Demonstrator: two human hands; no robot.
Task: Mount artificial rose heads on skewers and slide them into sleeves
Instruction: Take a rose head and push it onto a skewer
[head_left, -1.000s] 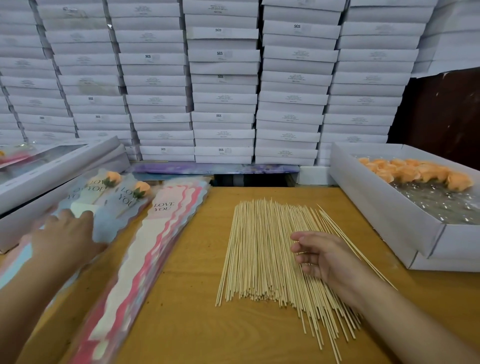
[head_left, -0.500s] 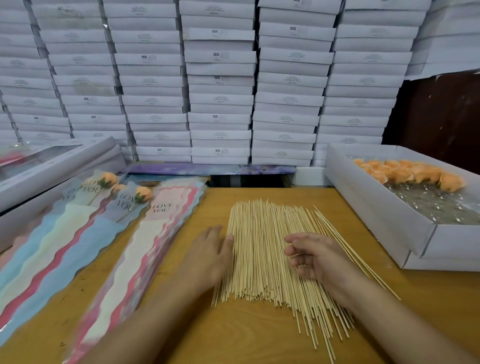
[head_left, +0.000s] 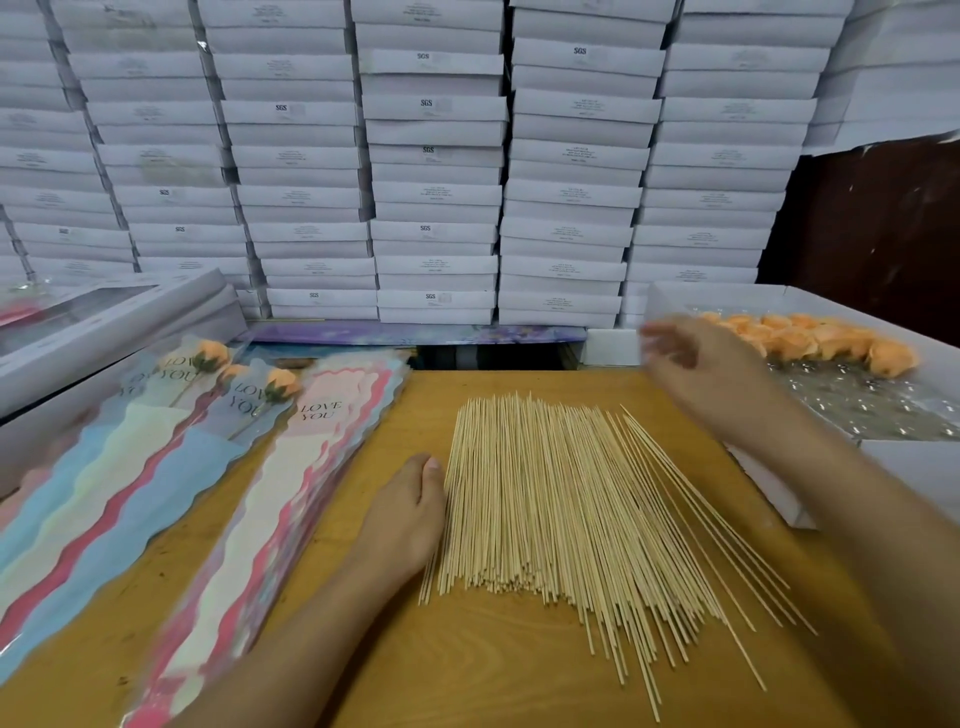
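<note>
Spread across the centre of the frame on the tan wooden tabletop (head_left: 498, 670): a flat fan of thin pale bamboo skewers (head_left: 561, 509), running roughly top to bottom, a few strays angled out toward the lower right. Left hand (head_left: 408, 514) resting on the tabletop just at the left edge of the skewers, fingers straight and together, thumb tip touching the outermost sticks, nothing grasped. Right hand (head_left: 691, 358) raised at the right of the frame, blurred, hovering over the near left corner of the open white cardboard box (head_left: 769, 488); fingers spread loosely and holding nothing as far as the blur allows.

Inside that box, at the upper right: a row of peach-orange fabric rose heads (head_left: 826, 340) lying along the far side on crinkled clear plastic.

At the left of the frame, fanned diagonally from lower left toward centre: stacks of wavy-edged pastel sleeves in blue, pink and cream printed "LOVE YOU" (head_left: 171, 499). At their upper ends, three finished peach roses already in sleeves (head_left: 283, 384), heads pointing up-right. Above these at far left, long grey-white window-lid boxes (head_left: 98, 332) lying at an angle.

Filling the whole upper half: a wall of stacked flat white cartons (head_left: 436, 171), several marked "SGS".
</note>
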